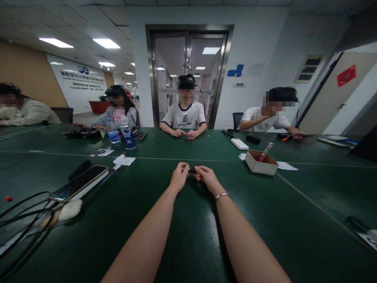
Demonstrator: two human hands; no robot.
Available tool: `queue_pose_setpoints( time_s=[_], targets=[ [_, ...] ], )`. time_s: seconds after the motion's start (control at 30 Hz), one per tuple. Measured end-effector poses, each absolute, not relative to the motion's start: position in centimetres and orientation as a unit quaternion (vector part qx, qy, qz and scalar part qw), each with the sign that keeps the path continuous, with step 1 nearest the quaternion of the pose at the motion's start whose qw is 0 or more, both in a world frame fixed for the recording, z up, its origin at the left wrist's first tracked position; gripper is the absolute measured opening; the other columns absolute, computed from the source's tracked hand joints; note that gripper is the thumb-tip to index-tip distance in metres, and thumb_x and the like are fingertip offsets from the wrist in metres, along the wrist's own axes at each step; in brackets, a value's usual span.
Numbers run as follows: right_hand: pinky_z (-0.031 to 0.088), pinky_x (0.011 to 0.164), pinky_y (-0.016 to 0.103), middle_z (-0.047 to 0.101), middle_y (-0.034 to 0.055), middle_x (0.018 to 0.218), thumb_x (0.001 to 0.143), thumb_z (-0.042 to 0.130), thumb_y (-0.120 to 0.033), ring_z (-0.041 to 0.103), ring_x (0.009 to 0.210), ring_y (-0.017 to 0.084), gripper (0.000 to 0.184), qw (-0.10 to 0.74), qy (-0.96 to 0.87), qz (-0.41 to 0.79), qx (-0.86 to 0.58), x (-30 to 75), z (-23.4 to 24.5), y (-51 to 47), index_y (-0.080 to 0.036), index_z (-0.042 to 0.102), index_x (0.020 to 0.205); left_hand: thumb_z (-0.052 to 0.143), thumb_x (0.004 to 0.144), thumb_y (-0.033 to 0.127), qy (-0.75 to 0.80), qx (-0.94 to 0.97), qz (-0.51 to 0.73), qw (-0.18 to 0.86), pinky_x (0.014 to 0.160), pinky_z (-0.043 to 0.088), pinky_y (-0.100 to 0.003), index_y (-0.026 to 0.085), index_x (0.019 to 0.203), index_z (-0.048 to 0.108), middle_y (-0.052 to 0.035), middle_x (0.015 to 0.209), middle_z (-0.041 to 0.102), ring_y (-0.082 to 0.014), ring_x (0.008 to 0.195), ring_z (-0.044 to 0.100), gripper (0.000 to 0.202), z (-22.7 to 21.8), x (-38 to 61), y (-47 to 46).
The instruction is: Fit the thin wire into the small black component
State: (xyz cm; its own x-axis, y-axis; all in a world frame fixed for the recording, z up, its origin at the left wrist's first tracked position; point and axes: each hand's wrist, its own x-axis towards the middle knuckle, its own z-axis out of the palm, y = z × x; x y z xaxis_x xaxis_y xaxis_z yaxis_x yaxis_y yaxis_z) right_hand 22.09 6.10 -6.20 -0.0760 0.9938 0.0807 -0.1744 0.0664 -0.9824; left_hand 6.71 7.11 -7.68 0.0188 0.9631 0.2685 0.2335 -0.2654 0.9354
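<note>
A small dark object (192,170) is held up between my two hands, just above the green table (132,220). It looks black and short, and its kind is too small to make out. My left hand (179,177) pinches its left end with the fingertips. From the other side, the closed thumb and fingers of my right hand (207,177) grip the right end. A silver bracelet (222,195) circles my right wrist.
To my left lie a phone (81,182), black cables (26,220) and a white rounded item (70,209). Two bottles (128,135) stand farther back. An open cardboard box (261,163) is at right, near a white power bank (239,144). Several people sit around the table.
</note>
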Motion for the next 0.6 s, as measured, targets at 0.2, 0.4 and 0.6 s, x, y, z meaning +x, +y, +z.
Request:
queue_pose_setpoints(
  time_s=[0.2, 0.4, 0.6],
  targets=[
    [0.043, 0.046, 0.018, 0.063, 0.0043, 0.060, 0.056, 0.083, -0.051, 0.054, 0.051, 0.009, 0.047, 0.537, -0.492, 0.548, -0.412, 22.10, -6.31, 6.19, -0.011, 0.066, 0.076, 0.047, 0.087, 0.036, 0.488, 0.601, 0.510, 0.375, 0.060, 0.041, -0.023, 0.020, 0.102, 0.057, -0.0003, 0.076, 0.059, -0.0114, 0.061, 0.054, 0.023, -7.72, 6.72, 7.13],
    [0.043, 0.045, 0.019, 0.063, 0.0045, 0.061, 0.059, 0.082, -0.047, 0.054, 0.051, 0.010, 0.043, 0.535, -0.500, 0.543, -0.411, 22.08, -6.26, 6.11, -0.011, 0.066, 0.078, 0.045, 0.088, 0.034, 0.506, 0.600, 0.501, 0.364, 0.059, 0.040, -0.023, 0.022, 0.102, 0.058, 0.0002, 0.075, 0.060, -0.0123, 0.062, 0.054, 0.023, -7.75, 6.63, 7.17],
    [0.043, 0.045, 0.019, 0.064, 0.0052, 0.062, 0.060, 0.082, -0.046, 0.055, 0.051, 0.010, 0.041, 0.534, -0.501, 0.541, -0.414, 22.11, -6.26, 6.15, -0.012, 0.066, 0.077, 0.045, 0.087, 0.033, 0.495, 0.617, 0.502, 0.350, 0.064, 0.040, -0.024, 0.021, 0.100, 0.059, 0.0003, 0.073, 0.058, -0.0135, 0.066, 0.053, 0.022, -7.44, 6.63, 6.85]
  ],
)
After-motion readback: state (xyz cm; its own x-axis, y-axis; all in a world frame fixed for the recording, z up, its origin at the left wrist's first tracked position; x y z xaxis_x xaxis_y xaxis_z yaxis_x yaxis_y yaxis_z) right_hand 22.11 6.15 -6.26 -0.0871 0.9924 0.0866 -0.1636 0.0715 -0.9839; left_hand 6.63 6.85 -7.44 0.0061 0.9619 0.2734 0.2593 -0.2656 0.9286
